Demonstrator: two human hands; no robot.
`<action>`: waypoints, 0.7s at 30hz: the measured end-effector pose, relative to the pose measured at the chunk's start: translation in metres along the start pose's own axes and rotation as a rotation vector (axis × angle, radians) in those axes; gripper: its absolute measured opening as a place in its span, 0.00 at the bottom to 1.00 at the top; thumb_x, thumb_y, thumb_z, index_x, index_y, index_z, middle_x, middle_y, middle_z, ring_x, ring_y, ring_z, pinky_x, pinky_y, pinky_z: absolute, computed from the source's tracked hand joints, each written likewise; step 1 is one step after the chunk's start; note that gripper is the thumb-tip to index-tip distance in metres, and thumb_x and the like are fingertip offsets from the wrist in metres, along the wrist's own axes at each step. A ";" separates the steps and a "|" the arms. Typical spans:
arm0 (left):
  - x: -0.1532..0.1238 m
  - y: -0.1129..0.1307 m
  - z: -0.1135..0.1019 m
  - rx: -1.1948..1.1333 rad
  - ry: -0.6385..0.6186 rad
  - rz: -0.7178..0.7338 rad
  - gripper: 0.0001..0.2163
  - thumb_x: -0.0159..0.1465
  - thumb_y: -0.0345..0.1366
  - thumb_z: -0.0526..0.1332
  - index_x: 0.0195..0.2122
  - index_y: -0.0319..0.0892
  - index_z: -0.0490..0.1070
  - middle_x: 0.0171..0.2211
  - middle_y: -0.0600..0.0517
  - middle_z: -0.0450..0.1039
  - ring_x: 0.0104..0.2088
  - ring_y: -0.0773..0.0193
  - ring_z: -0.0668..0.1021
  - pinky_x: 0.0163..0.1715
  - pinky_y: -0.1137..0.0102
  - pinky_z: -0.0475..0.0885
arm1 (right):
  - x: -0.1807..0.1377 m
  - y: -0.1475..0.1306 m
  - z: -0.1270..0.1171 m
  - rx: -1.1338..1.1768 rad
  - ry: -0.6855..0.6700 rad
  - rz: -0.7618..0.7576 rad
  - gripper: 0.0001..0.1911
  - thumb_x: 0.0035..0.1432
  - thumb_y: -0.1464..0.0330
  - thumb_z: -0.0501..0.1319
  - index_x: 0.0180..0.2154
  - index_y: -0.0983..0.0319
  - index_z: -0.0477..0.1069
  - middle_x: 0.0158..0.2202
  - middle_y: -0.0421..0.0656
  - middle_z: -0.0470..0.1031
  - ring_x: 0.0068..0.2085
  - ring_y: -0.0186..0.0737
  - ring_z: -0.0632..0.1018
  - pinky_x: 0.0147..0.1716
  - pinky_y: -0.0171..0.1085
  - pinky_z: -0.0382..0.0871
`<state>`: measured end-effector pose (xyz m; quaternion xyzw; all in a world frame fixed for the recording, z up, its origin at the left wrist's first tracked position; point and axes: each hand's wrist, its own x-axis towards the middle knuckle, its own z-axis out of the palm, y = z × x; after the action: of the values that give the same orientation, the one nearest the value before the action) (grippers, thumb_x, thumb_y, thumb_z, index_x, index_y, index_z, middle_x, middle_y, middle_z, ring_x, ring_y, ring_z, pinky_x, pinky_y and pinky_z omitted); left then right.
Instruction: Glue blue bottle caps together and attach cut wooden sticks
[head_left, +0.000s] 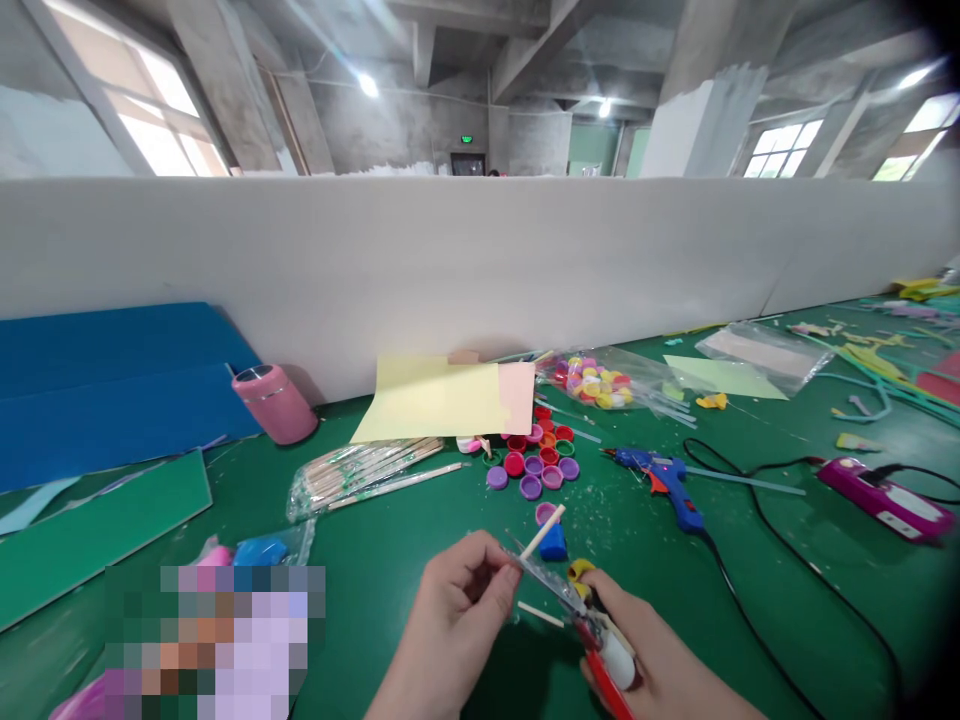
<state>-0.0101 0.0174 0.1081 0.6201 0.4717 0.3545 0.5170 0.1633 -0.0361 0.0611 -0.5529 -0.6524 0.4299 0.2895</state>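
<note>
Near ctr., L hand (461, 622) pinches stick (544, 531); R hand (660, 655) curls round cutters (583, 618), best kept sq. & off L hand.

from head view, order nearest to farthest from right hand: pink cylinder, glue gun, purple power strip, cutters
1. Cutters, held in right hand
2. Glue gun, beyond it
3. Purple power strip, right side
4. Pink cylinder, far left

Green sign glows, wording unreadable

A lit green sign (466, 139) shows at the far end of the room, above a dark doorway (469, 165) — its marks too small to make out. No other lettering can be read.
</note>
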 end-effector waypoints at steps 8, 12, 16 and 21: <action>-0.002 -0.010 0.008 0.078 0.178 0.103 0.07 0.54 0.35 0.56 0.21 0.40 0.66 0.18 0.56 0.62 0.19 0.69 0.63 0.20 0.75 0.58 | 0.004 0.004 0.006 -0.002 0.040 0.028 0.09 0.46 0.71 0.56 0.29 0.59 0.55 0.21 0.33 0.59 0.21 0.29 0.60 0.18 0.28 0.53; 0.001 -0.009 0.001 -0.085 0.054 -0.004 0.09 0.53 0.36 0.58 0.19 0.40 0.64 0.15 0.58 0.59 0.17 0.71 0.61 0.17 0.76 0.55 | 0.002 -0.001 0.000 0.012 -0.011 0.015 0.08 0.48 0.71 0.55 0.30 0.59 0.55 0.23 0.34 0.59 0.22 0.29 0.63 0.21 0.28 0.56; 0.003 -0.009 0.000 -0.160 -0.016 -0.032 0.09 0.54 0.38 0.58 0.20 0.40 0.63 0.14 0.58 0.60 0.17 0.71 0.62 0.18 0.77 0.56 | 0.001 0.008 0.001 -0.039 -0.006 0.035 0.08 0.47 0.72 0.56 0.29 0.59 0.55 0.22 0.34 0.59 0.22 0.30 0.61 0.19 0.29 0.53; 0.002 -0.007 0.005 -0.092 0.091 0.013 0.08 0.52 0.36 0.60 0.20 0.39 0.65 0.17 0.56 0.62 0.20 0.70 0.63 0.19 0.76 0.57 | 0.001 0.012 0.005 -0.049 0.078 -0.016 0.07 0.49 0.73 0.54 0.30 0.59 0.54 0.23 0.35 0.62 0.23 0.31 0.62 0.20 0.30 0.54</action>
<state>-0.0064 0.0177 0.1005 0.5821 0.4738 0.4069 0.5207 0.1643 -0.0366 0.0480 -0.5711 -0.6553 0.3896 0.3044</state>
